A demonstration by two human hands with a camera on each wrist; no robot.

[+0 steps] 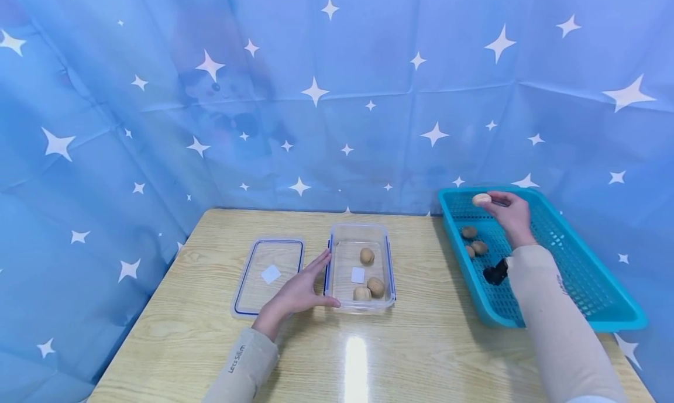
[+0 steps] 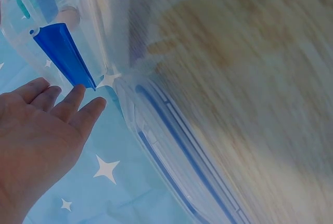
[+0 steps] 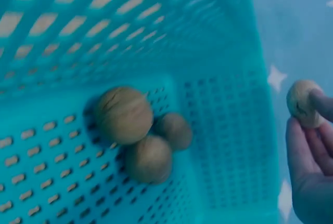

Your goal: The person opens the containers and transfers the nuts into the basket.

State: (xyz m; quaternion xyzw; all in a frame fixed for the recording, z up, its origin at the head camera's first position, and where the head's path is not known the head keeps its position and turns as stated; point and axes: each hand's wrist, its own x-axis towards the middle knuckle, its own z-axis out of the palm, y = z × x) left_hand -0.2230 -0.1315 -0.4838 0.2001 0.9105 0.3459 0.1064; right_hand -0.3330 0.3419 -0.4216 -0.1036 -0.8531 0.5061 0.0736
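Your right hand (image 1: 513, 217) pinches a rounded tan walnut (image 1: 480, 199) | your left hand (image 1: 298, 292), fingers spread, touches a clear rectangular plastic box (image 1: 360, 233).

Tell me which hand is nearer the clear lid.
Left: the left hand is at the right edge of the clear lid, by the clear box. The right hand is far to the lid's right, over the teal basket, pinching a walnut.

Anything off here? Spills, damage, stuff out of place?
Nothing stands out: box and basket sit upright, lid lies flat on the table, and every visible walnut is in the box, basket or right hand.
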